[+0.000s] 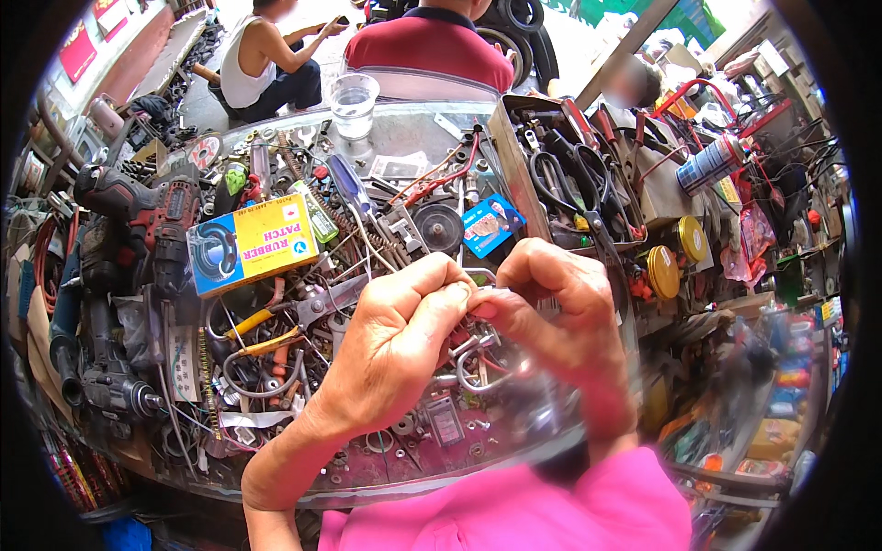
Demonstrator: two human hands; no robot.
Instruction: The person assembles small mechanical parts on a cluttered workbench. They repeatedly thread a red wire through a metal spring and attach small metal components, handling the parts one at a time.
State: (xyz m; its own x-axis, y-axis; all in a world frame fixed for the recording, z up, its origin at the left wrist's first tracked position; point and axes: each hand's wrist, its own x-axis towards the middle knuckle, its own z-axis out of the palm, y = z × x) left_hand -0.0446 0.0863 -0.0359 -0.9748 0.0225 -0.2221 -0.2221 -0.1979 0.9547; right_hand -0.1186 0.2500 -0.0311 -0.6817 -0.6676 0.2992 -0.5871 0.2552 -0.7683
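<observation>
My left hand (401, 342) and my right hand (560, 317) meet fingertip to fingertip above the cluttered bench. Both are closed in a pinch, thumbs against the forefingers. Whatever they hold between them is small and mostly covered by the fingers; a pale, curved edge shows just above the fingertips. Below the hands lie a bent metal U-shaped piece (467, 376) and several loose bolts and nuts. Left of my left hand rest yellow-handled cutters (317, 308). Just beyond my fingers are a round dark disc (438, 228) and a blue card (493, 227).
A yellow and blue cardboard box (253, 243) sits atop the tools, beside a red and black power drill (152, 216). Behind stands a clear cup of liquid (355, 108). A tray of pliers and scissors (514, 170) is at right, near a spray can (712, 163). People are beyond the bench.
</observation>
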